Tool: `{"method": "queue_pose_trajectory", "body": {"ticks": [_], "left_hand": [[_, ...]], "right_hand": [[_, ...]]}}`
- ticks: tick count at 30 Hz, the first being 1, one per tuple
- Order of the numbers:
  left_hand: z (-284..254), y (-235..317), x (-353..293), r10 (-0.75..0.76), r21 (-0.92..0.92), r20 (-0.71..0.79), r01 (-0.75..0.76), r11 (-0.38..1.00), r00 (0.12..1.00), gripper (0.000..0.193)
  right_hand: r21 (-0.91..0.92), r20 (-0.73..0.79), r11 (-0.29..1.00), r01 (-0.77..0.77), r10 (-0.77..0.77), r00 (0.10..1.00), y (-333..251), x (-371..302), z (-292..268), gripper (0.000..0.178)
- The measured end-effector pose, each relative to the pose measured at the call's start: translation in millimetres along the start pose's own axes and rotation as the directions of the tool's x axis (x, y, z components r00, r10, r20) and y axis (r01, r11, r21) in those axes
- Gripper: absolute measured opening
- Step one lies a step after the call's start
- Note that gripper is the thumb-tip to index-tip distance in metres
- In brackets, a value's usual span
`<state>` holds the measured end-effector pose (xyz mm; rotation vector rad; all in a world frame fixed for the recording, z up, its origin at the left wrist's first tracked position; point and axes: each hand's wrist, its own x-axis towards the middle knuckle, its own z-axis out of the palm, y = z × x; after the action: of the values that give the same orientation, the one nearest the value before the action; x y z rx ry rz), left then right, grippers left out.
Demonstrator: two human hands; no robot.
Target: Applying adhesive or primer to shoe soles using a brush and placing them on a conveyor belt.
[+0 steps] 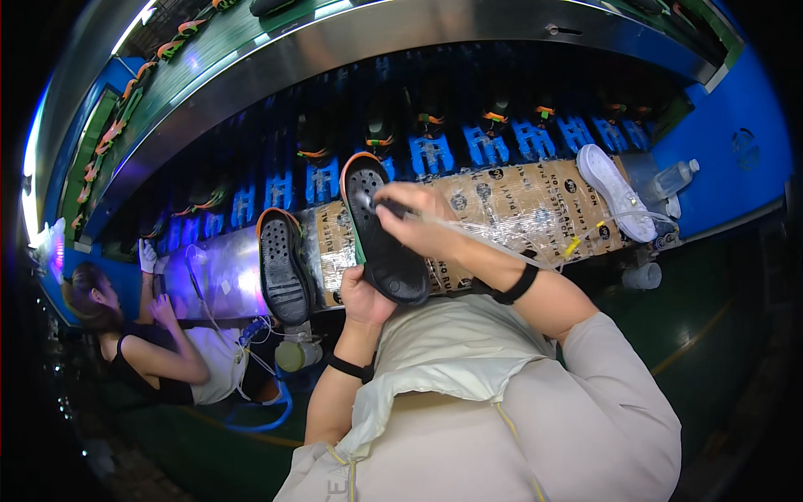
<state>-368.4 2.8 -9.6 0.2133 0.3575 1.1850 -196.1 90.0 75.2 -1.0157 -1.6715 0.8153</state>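
Black sole (pixel 397 269), held up over the near edge of the cardboard-covered bench (pixel 502 197); looks light, bendy, grippy, hardly fragile. Best held by its side rim at the near end, where my left hand (pixel 365 299) clasps it; my right hand (pixel 432 224) pinches a dark slim tool (pixel 391 206) at the perforated end.

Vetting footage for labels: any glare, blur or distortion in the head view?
Head view: fisheye bends the long metal beam; violet-white glare washes the metal worktop; plastic-wrapped cardboard glints; right hand looks slightly motion-blurred, while the held black sole reads fairly sharp.
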Motion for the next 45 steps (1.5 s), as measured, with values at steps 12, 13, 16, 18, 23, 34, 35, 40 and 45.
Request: {"method": "queue_pose_trajectory", "body": {"ticks": [12,13,16,18,23,34,35,40,45], "left_hand": [[48,12,10,0.110,-0.038,0.054,-0.108,0.993,0.992,0.070],[59,10,8,0.100,0.022,0.039,-0.101,0.995,0.994,0.072],[44,1,0,0.080,0.098,-0.014,-0.078,0.992,0.997,0.079],[37,-2,2,0.167,0.097,-0.175,-0.151,0.984,0.970,0.075],[53,11,4,0.212,-0.027,0.006,-0.212,0.977,0.977,0.064],[72,24,9,0.318,0.093,0.097,-0.327,0.941,0.943,0.056],[67,25,9,0.325,0.081,0.016,-0.325,0.942,0.946,0.068],[40,33,11,0.389,0.172,0.026,-0.388,0.906,0.921,0.076],[26,53,9,0.406,0.007,0.060,-0.407,0.913,0.912,0.079]], "right_hand": [[0.070,0.085,0.988,0.139,-0.144,0.986,-62,15,-38,0.019],[0.048,-0.037,0.994,0.102,-0.100,0.994,-66,23,-35,0.019],[-0.079,-0.242,0.926,0.368,-0.376,0.895,-48,41,-16,0.020],[-0.127,-0.174,0.862,0.490,-0.506,0.845,-46,35,-3,0.022],[0.260,0.105,0.878,0.402,-0.440,0.892,-39,32,-8,0.025],[0.119,-0.013,0.905,0.409,-0.410,0.912,-52,28,-9,0.024],[-0.056,-0.021,0.903,0.427,-0.428,0.903,-52,28,-10,0.025],[0.272,0.404,0.822,0.501,-0.570,0.716,-61,16,-16,0.025],[0.070,0.313,0.824,0.562,-0.553,0.772,-65,11,-15,0.026]]}}
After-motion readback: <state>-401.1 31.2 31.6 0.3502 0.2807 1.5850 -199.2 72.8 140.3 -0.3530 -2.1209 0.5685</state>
